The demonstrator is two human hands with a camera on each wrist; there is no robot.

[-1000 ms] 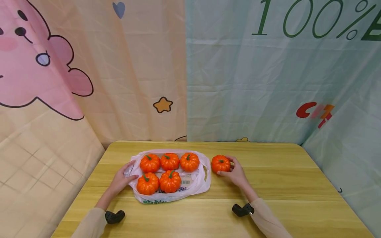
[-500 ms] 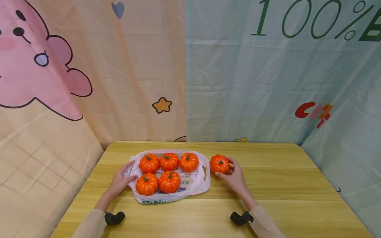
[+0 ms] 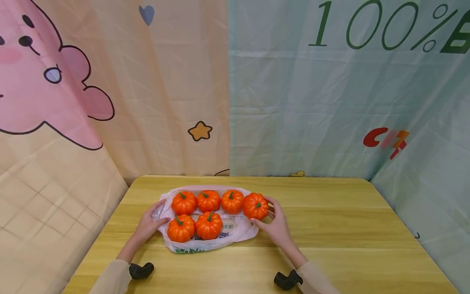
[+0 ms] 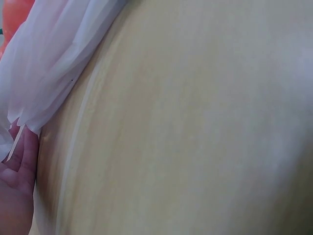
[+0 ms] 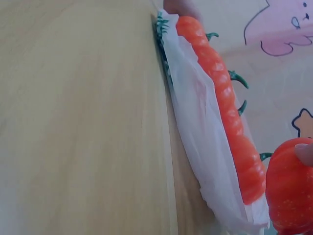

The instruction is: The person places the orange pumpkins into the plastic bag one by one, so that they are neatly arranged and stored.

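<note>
A white plastic bag (image 3: 238, 234) lies on the table with its mouth open upward. Several orange toy pumpkins (image 3: 209, 225) with green stems sit inside it in two rows. My left hand (image 3: 148, 224) holds the bag's left end, thumb and forefinger spread along the rim; part of the thin plastic crosses its fingers in the left wrist view. With my right hand (image 3: 275, 224) I grip another pumpkin (image 3: 256, 206) between thumb and fingers, over the bag's right end, close beside the pumpkin at the right of the back row. Its far fingers are partly hidden behind the pumpkin.
The wooden table (image 3: 349, 237) extends to both sides of the bag. Printed curtains (image 3: 293, 102) hang behind and beside it. A black wrist mount (image 3: 288, 280) sticks out from the right sleeve, another mount (image 3: 141, 270) from the left.
My right hand has carried its pumpkin leftward, from beside the bag to over its right end. The left hand stays at the bag's left end.
</note>
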